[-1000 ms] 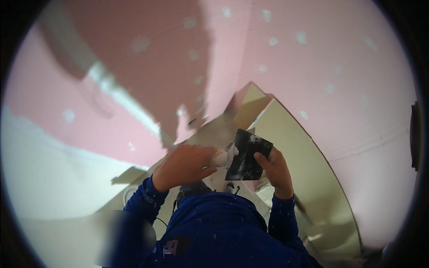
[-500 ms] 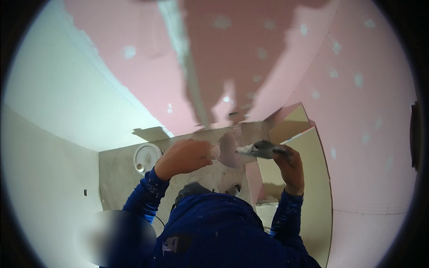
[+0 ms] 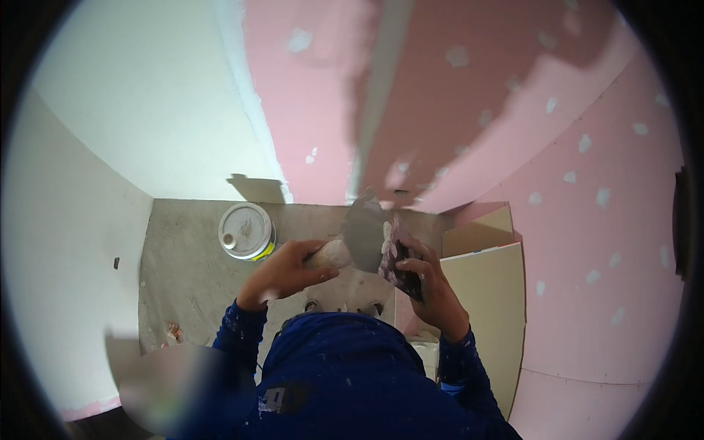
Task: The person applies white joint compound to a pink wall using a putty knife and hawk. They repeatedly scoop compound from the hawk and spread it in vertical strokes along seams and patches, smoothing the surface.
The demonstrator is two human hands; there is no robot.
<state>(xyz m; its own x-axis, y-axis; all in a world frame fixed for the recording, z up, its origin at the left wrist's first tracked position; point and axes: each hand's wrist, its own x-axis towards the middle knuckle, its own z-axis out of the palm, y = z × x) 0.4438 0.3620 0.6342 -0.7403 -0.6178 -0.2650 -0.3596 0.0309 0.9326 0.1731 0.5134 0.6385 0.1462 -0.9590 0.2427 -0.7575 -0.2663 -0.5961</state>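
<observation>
Grey steel blade of a putty knife (image 3: pixel 364 233), smeared with pale compound, held in front of the chest, above the concrete floor (image 3: pixel 183 279). Left hand (image 3: pixel 282 273) clenched around the knife's pale handle, blade pointing right toward the other hand. Right hand (image 3: pixel 429 282) grasping a dark second tool (image 3: pixel 400 257), spotted with white compound, tilted on edge; whether it is a knife or a small hawk cannot be told. The two tools are close together, touching or nearly so; contact itself not clear. Both forearms in dark blue sleeves (image 3: pixel 242 330) flecked with white. On the floor, near its far edge by the wall base and left of the left hand, a white bucket (image 3: pixel 247 231) with lid on and a yellow band. Pink wallboard (image 3: pixel 513 147) with white filler patches rises ahead and to the right; white wall (image 3: pixel 147 103) to the left. Beige board offcuts (image 3: pixel 484 293) lean at the floor's right edge.
</observation>
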